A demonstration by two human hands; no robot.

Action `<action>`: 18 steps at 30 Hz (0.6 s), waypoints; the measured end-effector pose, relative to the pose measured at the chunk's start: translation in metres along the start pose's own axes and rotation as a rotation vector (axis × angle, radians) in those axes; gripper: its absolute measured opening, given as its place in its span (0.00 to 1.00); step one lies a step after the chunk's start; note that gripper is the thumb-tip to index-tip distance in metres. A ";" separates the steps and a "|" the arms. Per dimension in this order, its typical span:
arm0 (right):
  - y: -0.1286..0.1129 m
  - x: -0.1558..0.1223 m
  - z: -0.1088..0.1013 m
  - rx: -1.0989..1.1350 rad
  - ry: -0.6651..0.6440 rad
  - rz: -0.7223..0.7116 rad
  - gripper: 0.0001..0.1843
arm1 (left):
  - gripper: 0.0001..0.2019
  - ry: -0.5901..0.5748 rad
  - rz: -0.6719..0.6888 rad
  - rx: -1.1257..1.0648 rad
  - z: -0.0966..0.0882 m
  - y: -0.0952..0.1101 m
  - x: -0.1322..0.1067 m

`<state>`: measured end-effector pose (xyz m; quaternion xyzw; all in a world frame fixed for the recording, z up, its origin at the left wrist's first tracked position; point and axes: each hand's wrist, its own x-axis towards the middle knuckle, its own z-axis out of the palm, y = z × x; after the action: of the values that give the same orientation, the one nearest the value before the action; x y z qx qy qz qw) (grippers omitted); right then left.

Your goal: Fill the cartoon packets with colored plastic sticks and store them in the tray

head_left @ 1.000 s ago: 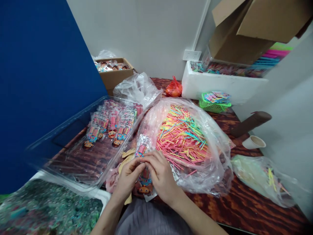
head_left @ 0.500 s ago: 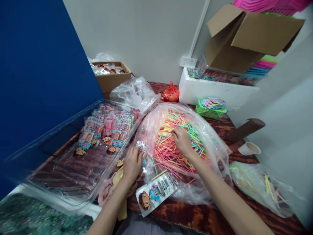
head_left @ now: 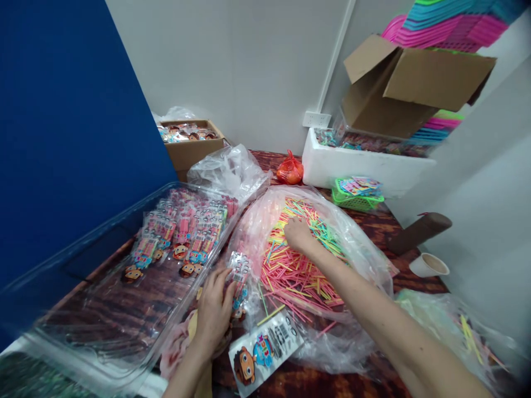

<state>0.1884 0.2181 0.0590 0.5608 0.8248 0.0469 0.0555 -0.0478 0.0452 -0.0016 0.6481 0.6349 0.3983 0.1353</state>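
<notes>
R hand point(head_left: 296, 235) in stick pile point(head_left: 305, 273), L hand point(head_left: 215, 309) holds packet point(head_left: 239, 272).

**Mostly plastic, shiny over dark wood grain**

From my screen, the left hand point(head_left: 213, 309) holds a packet point(head_left: 239, 271) of clear, crinkly, shiny film. The right hand point(head_left: 297, 235) lies on thin, matt-looking sticks point(head_left: 298, 276) inside a glossy, wrinkled clear plastic bag point(head_left: 367, 257). The tray point(head_left: 103, 326) is clear stiff plastic and catches glare. The table point(head_left: 390, 221) shows dark, polished wood grain. The white box point(head_left: 357, 166) looks like matt foam, and the carton point(head_left: 435, 77) above it is plain brown cardboard.
</notes>
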 end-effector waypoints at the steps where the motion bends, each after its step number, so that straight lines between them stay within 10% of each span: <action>1: 0.004 0.002 0.000 0.017 -0.016 0.002 0.15 | 0.15 -0.005 -0.012 -0.014 -0.002 0.000 -0.002; 18: 0.064 0.002 -0.015 0.871 0.162 0.138 0.10 | 0.14 -0.111 -0.055 -0.065 -0.017 0.003 -0.023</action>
<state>0.2445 0.2436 0.0829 0.5801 0.7300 -0.2572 -0.2537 -0.0548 0.0180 0.0033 0.6469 0.6304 0.3783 0.2023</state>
